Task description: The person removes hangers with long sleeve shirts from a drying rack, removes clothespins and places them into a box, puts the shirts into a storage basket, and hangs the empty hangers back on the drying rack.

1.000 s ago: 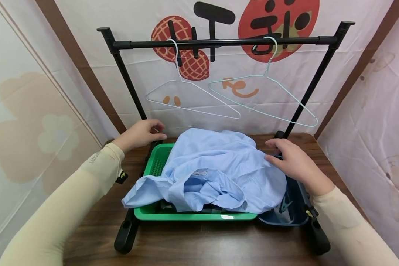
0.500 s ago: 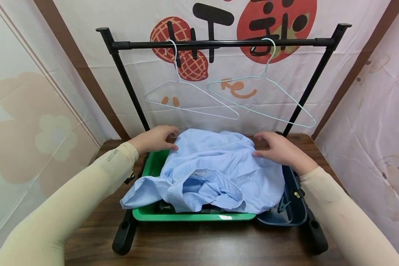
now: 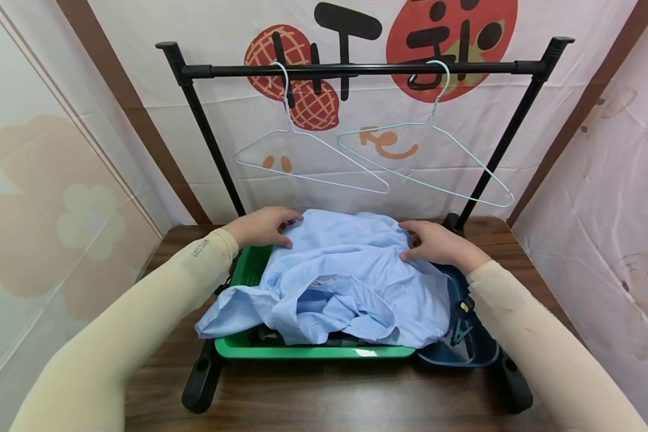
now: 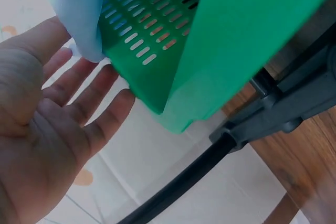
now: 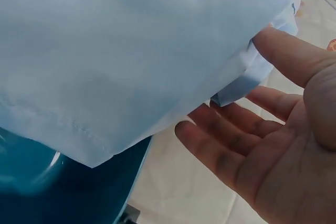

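A light blue shirt (image 3: 351,288) lies bunched over a green basket (image 3: 315,352), its collar toward me and one sleeve spilling past the basket's left front corner. At the shirt's back left edge is my left hand (image 3: 267,228). In the left wrist view its fingers (image 4: 107,124) are loosely bent beside the basket rim, near the cloth. My right hand (image 3: 443,245) touches the shirt's back right side. The right wrist view shows its thumb against the cloth and the other fingers (image 5: 220,145) spread below the edge, not closed on it. Darker cloth shows beneath the shirt.
A black garment rack (image 3: 356,71) stands over the basket, with a white hanger (image 3: 313,178) and a pale green hanger (image 3: 437,187) on its bar. At right sits a dark blue bin (image 3: 477,345) with a clip (image 3: 461,333) in it. All stand on a wooden table (image 3: 335,396).
Both hands have moved inward from the sides to the shirt's back edges. The shirt's right side has drawn in slightly, showing more of the blue bin. The hangers stay put.
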Action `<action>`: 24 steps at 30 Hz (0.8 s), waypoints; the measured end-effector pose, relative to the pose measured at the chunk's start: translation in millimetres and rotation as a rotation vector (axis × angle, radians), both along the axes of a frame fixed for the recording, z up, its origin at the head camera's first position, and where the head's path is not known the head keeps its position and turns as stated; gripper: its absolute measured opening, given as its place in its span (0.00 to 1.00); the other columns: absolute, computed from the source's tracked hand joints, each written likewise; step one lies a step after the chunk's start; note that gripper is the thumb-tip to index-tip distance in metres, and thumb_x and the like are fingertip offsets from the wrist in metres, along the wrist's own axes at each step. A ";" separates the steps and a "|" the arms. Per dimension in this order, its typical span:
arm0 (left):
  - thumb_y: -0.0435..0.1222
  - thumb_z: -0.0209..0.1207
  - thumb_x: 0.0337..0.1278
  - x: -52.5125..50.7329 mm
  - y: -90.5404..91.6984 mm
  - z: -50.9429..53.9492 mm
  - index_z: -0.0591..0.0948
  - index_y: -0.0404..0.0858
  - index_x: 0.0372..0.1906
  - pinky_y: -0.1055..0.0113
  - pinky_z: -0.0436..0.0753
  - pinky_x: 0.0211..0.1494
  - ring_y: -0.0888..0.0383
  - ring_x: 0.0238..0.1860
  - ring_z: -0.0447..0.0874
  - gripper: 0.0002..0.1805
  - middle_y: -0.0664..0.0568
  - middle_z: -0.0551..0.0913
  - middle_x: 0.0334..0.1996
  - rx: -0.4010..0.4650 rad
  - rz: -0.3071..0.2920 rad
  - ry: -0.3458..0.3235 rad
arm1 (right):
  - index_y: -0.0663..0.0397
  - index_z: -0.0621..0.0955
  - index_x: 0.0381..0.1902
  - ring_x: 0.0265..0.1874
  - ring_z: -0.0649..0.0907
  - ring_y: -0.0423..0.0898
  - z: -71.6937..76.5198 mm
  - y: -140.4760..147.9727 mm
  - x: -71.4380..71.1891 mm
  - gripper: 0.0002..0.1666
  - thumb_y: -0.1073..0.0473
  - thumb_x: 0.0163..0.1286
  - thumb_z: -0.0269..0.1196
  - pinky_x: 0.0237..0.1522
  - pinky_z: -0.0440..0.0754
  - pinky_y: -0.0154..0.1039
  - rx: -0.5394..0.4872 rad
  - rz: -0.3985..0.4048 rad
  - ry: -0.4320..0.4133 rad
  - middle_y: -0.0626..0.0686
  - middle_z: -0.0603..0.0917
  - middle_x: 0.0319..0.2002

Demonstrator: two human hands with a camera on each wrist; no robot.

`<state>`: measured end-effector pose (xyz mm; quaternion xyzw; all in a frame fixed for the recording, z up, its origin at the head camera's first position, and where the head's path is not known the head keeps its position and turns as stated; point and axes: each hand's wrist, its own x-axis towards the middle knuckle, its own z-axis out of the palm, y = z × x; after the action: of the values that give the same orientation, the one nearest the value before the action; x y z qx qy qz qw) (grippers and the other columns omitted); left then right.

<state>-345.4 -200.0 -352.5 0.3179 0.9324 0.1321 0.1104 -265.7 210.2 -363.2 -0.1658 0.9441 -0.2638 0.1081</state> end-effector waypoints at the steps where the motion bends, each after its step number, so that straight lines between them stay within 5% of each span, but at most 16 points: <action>1: 0.40 0.71 0.62 -0.6 0.9 -1.1 0.70 0.40 0.74 0.49 0.76 0.68 0.47 0.61 0.79 0.37 0.43 0.79 0.63 0.000 -0.001 0.002 | 0.59 0.65 0.77 0.57 0.81 0.58 -0.6 -1.0 -0.4 0.45 0.52 0.69 0.71 0.59 0.81 0.58 -0.003 0.002 -0.009 0.63 0.79 0.63; 7: 0.35 0.69 0.63 0.9 8.4 -2.0 0.66 0.42 0.77 0.51 0.79 0.64 0.50 0.57 0.80 0.39 0.46 0.82 0.56 0.000 -0.009 0.023 | 0.60 0.66 0.76 0.54 0.80 0.56 -0.8 -7.1 -3.1 0.43 0.54 0.69 0.71 0.61 0.79 0.58 -0.003 0.004 -0.033 0.62 0.80 0.60; 12: 0.34 0.69 0.63 2.3 13.2 -2.6 0.82 0.41 0.63 0.53 0.81 0.59 0.51 0.52 0.82 0.24 0.48 0.84 0.51 -0.017 -0.044 0.110 | 0.62 0.75 0.69 0.53 0.80 0.56 1.0 -12.7 -4.1 0.36 0.57 0.67 0.73 0.62 0.78 0.57 0.030 -0.037 -0.011 0.62 0.81 0.60; 17: 0.35 0.67 0.65 3.3 14.0 -2.6 0.88 0.42 0.48 0.53 0.81 0.57 0.51 0.50 0.82 0.08 0.49 0.85 0.47 -0.017 -0.056 0.196 | 0.62 0.83 0.55 0.50 0.82 0.56 3.4 -19.2 -1.5 0.21 0.62 0.66 0.72 0.58 0.80 0.56 0.062 -0.052 0.119 0.61 0.86 0.53; 24: 0.34 0.65 0.67 15.8 10.6 13.7 0.88 0.39 0.46 0.53 0.81 0.55 0.50 0.48 0.81 0.07 0.47 0.80 0.47 0.096 0.007 0.222 | 0.60 0.86 0.49 0.45 0.83 0.55 15.6 -23.7 11.9 0.13 0.65 0.68 0.68 0.52 0.82 0.54 0.093 -0.069 0.315 0.59 0.87 0.47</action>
<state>-329.7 -189.4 -338.7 0.3324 0.9325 0.1408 -0.0091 -253.7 186.5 -347.7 -0.1674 0.9657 -0.1941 -0.0427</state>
